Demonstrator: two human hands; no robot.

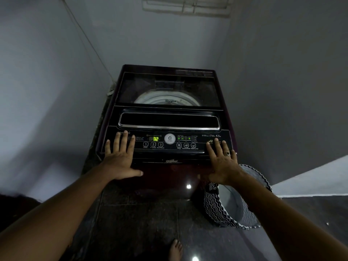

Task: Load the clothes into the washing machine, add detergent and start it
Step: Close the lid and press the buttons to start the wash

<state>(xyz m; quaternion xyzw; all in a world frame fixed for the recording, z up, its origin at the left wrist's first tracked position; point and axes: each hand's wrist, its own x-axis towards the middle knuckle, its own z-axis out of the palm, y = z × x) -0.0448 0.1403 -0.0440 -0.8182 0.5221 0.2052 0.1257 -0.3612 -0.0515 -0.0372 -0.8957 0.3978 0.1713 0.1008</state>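
A dark top-loading washing machine stands in a corner. Its glass lid is down and the white drum rim shows through it. The control panel is lit, and its green display reads 32. My left hand lies flat, fingers spread, on the panel's left end. My right hand, with a ring on one finger, lies flat on the panel's right end. Neither hand holds anything. No clothes or detergent are visible.
A black-and-white zigzag laundry basket stands on the dark tiled floor right of the machine, and its inside looks empty. Grey walls close in on the left, back and right. My bare foot is at the bottom.
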